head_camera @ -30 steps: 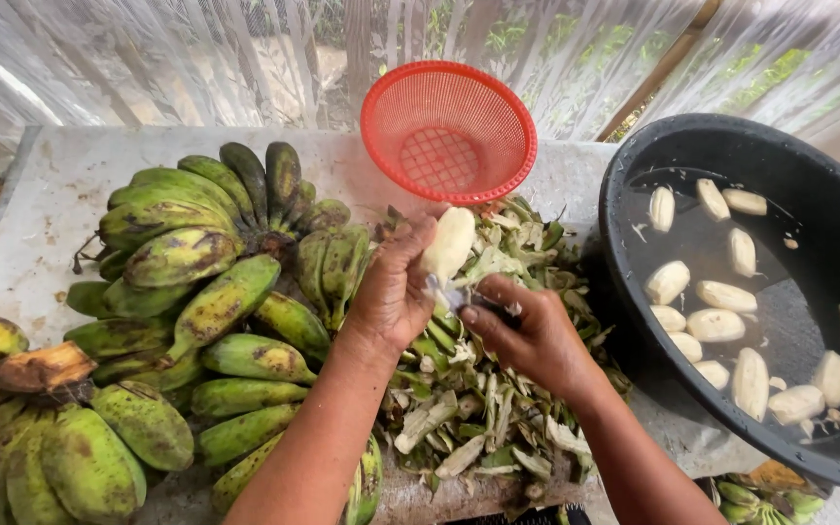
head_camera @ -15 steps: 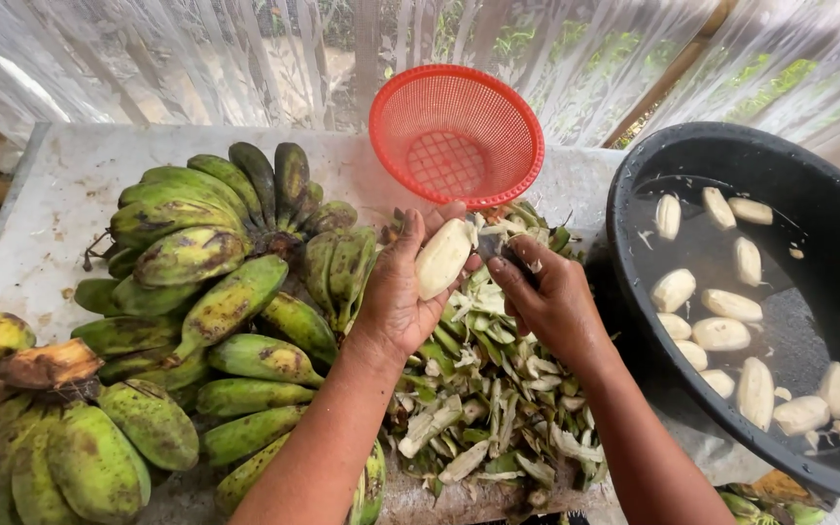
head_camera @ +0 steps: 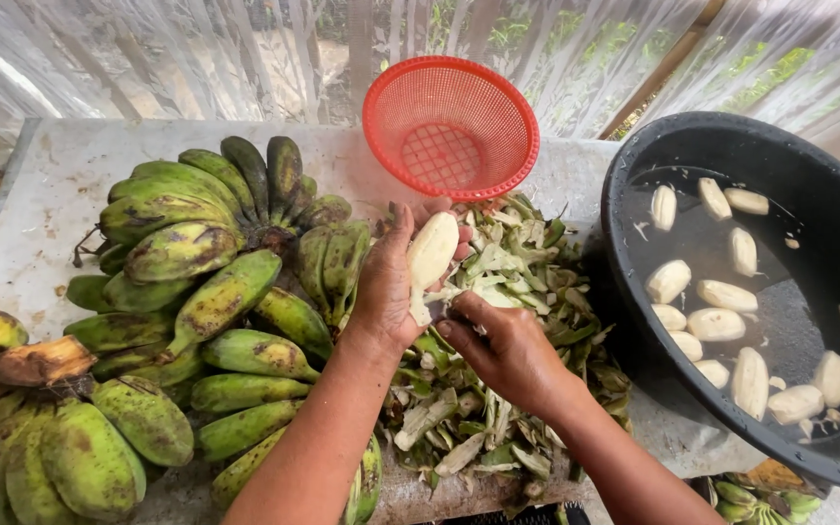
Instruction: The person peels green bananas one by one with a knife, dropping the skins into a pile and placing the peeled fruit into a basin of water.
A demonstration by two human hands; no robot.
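Here the left hand [head_camera: 393, 287] grips a peeled banana [head_camera: 432, 251] upright; the right hand [head_camera: 503, 350], fingers curled, sits just below it.

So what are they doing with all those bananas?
A person is peeling green bananas. The left hand holds a pale peeled banana, and the right hand works at its lower end over a heap of peels. Other peeled ones float in the black basin of water. Unpeeled bunches lie at the left.
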